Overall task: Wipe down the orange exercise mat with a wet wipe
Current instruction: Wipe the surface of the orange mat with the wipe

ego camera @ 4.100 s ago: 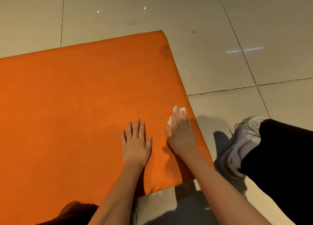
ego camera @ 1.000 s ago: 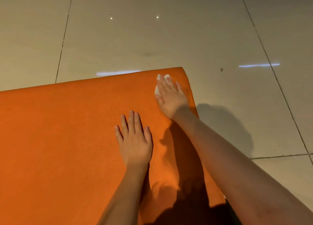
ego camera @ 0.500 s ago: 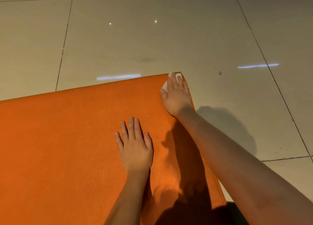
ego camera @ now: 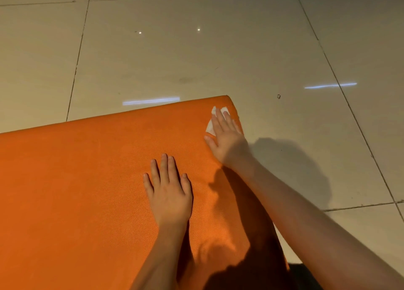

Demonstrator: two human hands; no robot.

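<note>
Floor: Pale, glossy tiled floor (ego camera: 218, 49) fills the top and right of the frame, streaked with reflected light.
Mat: The orange exercise mat (ego camera: 76, 180) lies flat on the floor from lower left to centre, with its far corner at upper centre-right. The corner strip appears to be the part under the wipe. The broad stretch to the left is best covered in overlapping passes.
Left hand: At centre, the left hand (ego camera: 169, 193) lies palm-down on the mat, fingers straight and close together, holding nothing. It likely pins the mat against creeping.
Right hand: Just below the far corner, the right hand (ego camera: 226, 136) presses flat with fingers straight over the wipe. Even palm pressure should beat fingertips alone.
Wet wipe: The white wet wipe (ego camera: 210, 128) peeks out past the fingertips, touching the mat. It looks bunched, so refolding it would help near the edge.
</note>
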